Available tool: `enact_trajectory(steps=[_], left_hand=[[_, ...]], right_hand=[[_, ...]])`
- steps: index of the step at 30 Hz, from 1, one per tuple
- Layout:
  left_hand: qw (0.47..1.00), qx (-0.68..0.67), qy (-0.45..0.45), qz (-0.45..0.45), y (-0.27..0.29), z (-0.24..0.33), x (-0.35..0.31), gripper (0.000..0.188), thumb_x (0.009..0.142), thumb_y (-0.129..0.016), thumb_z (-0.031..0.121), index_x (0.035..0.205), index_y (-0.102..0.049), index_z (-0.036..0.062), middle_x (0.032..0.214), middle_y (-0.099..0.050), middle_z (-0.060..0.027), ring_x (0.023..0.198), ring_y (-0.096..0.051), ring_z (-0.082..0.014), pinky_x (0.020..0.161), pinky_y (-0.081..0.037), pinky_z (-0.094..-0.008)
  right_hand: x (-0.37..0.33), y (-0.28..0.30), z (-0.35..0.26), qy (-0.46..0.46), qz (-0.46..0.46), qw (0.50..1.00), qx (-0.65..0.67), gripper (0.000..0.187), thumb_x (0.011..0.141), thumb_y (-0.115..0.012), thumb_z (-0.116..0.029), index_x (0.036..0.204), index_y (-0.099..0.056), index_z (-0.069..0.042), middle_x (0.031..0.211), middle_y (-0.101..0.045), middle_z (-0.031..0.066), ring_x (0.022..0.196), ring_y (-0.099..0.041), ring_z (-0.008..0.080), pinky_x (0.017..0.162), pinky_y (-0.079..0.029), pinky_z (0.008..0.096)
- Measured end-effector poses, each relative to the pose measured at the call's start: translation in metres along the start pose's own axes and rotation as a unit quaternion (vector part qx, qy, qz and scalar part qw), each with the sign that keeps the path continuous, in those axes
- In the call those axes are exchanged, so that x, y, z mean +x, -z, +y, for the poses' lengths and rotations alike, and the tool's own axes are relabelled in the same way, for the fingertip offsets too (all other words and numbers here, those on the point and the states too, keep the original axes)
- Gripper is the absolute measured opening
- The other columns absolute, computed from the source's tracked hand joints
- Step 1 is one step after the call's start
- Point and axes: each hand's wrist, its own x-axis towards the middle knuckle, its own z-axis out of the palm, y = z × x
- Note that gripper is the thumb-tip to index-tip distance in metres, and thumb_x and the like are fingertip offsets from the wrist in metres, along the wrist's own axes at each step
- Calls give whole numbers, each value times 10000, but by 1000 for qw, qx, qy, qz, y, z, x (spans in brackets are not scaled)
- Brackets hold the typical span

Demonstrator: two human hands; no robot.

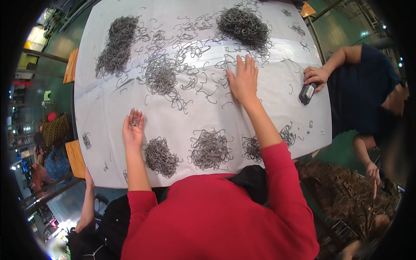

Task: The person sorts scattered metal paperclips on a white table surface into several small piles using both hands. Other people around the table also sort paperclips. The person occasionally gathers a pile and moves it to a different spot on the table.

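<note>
Small grey metal hooks, bent like a C or an S, lie in heaps and strays over the white-covered table [208, 115]. My left hand [134, 134] is turned palm up with its fingers curled around a few metal hooks [135, 123]. Palm down, my right hand [245, 82] is stretched out with fingers spread, and nothing shows in it. It lies just below the big dark heap of hooks [243, 28], beside scattered loose hooks [208, 84]. A smaller heap [162, 78] sits between my two hands.
Nearest me are further heaps [161, 156], [211, 149], one partly behind my right arm. A tall heap [117, 45] stands far left. At the right edge, a co-worker's hand [317, 77] holds a black device [307, 93]. Other people stand around the table.
</note>
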Motion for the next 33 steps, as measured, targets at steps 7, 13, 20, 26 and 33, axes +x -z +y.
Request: enact_trajectory(steps=[7,13,20,26,33], left_hand=[[1000,5,-7,2,-1,-4,1,359,976,-405,199,1206,-497,-60,1111,-575,-139,1078,-556,-261,935,-490,-360],[1000,0,5,-5,-2,-1,-3,362,971,-419,200,1213,-491,-60,1121,-564,-137,1078,-554,-255,928,-490,-351],[1000,0,12,-2,-2,1,-5,367,969,-429,206,1214,-489,-60,1117,-559,-135,1073,-556,-250,919,-494,-346],[1000,0,14,-12,-5,0,-5,374,971,-426,215,1219,-485,-58,1124,-557,-135,1073,-556,-251,918,-495,-345],[1000,5,18,-5,-4,1,-6,375,974,-415,216,1222,-482,-58,1124,-558,-138,1073,-556,-251,917,-497,-346]], right_hand=[[8,-10,-41,69,-105,991,38,538,900,-531,-375,1334,-424,-76,1422,-320,218,1348,-247,387,1090,-193,536],[-38,19,-36,70,-142,987,17,402,874,-568,-286,1238,-520,-121,1329,-456,124,1240,-416,307,1040,-290,517],[20,25,-5,-78,-122,980,134,140,832,-591,-178,903,-664,-82,953,-631,94,847,-607,295,756,-460,412],[73,-2,5,-99,-143,980,96,134,829,-564,-151,874,-682,-103,927,-612,108,830,-603,299,734,-471,407],[46,13,7,-25,-205,978,40,198,815,-497,-79,820,-688,-128,933,-585,94,865,-587,275,750,-468,382]])
